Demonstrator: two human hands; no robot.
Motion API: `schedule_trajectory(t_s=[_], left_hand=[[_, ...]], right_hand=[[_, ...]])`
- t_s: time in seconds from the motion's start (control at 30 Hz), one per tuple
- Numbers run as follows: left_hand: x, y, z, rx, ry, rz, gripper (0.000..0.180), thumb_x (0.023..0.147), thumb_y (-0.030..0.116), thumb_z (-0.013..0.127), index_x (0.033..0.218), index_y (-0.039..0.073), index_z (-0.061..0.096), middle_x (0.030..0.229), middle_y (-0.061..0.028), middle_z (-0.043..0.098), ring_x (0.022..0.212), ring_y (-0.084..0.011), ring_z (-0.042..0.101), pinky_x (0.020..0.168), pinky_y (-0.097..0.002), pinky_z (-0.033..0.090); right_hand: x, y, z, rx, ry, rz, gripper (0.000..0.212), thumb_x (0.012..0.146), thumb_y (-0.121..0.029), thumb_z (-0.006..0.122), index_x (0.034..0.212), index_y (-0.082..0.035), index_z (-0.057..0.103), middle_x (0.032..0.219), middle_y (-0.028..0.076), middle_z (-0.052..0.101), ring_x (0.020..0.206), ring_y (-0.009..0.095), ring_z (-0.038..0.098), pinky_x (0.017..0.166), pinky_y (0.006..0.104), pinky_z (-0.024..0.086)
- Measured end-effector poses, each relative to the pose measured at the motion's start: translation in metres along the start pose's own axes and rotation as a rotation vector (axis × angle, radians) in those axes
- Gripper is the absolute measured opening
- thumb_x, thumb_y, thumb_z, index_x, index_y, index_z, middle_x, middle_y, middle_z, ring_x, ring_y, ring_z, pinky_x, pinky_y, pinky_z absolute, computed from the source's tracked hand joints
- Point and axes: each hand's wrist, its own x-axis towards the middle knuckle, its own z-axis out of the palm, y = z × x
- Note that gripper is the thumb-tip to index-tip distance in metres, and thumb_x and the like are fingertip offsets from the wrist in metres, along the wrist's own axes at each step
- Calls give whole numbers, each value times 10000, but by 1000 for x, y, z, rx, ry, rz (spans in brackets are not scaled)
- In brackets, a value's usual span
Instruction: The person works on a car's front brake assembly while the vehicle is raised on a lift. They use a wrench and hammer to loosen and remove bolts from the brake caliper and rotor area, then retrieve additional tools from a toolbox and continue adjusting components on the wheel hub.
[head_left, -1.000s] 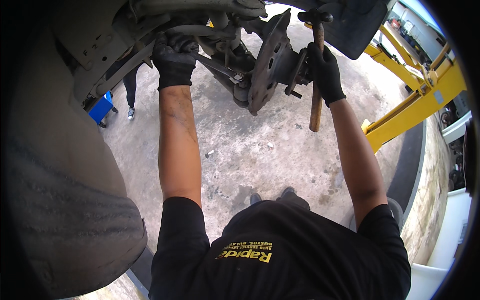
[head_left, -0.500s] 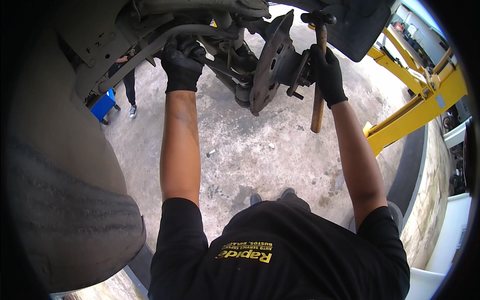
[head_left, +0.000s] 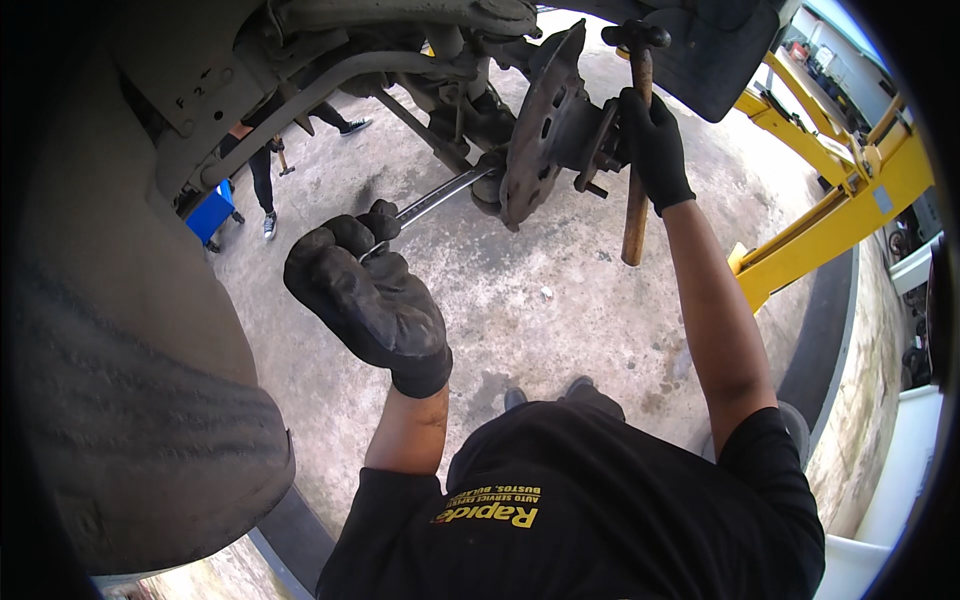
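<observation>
My gloved left hand (head_left: 370, 290) is closed round the near end of a long silver wrench (head_left: 440, 195). The wrench slants up to the right, its far end among the joints behind the rusty brake disc (head_left: 535, 140); that end's exact fit is hard to see. A ball-peen hammer (head_left: 637, 200) with a wooden handle stands roughly upright in my gloved right hand (head_left: 658, 155), head at the top. That hand is up against the wheel hub (head_left: 598, 150), and some of its fingers are hidden there.
Suspension arms (head_left: 400, 65) and the vehicle's underside hang overhead. A large dark curved panel (head_left: 150, 400) fills the left. Yellow lift posts (head_left: 840, 220) stand at right. At far left, another person's legs (head_left: 262, 180) show near a hammer (head_left: 284, 160) and a blue cart (head_left: 208, 212).
My left hand has come down toward me, swinging the wrench's near end lower. My right hand and the hammer stay put. The other person has shifted, and their hammer now shows.
</observation>
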Motion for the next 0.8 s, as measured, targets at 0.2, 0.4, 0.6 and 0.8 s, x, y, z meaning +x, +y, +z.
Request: schedule_trajectory(t_s=[0.2,0.4,0.6,0.8], left_hand=[[-39,19,9,198,-203,78,250,977,46,509,1207,98,426,1136,-153,570,1140,-313,620,1063,-523,450],[-60,14,17,199,-449,78,364,889,-65,607,1174,97,447,1116,-156,622,1155,-337,628,1098,-548,403],[-38,-21,16,403,-485,-249,218,922,-52,649,1131,-4,609,1247,-150,594,1159,-254,614,967,-354,519],[-39,-28,22,394,-488,-169,160,992,-19,531,1140,-17,592,1246,-143,584,955,-120,591,824,-249,503]], right_hand=[[-2,-3,3,12,12,14,361,1026,-405,578,1019,-52,654,799,17,649,641,88,600,577,262,479],[-3,-2,2,56,14,12,352,1029,-397,576,1027,-52,649,803,20,647,624,88,597,571,258,479],[-1,2,2,51,11,1,355,1032,-406,586,1083,-61,652,826,-2,634,635,67,578,571,241,467],[-1,3,2,69,7,-9,365,1027,-418,585,1049,-58,645,810,8,637,606,73,573,558,246,467]])
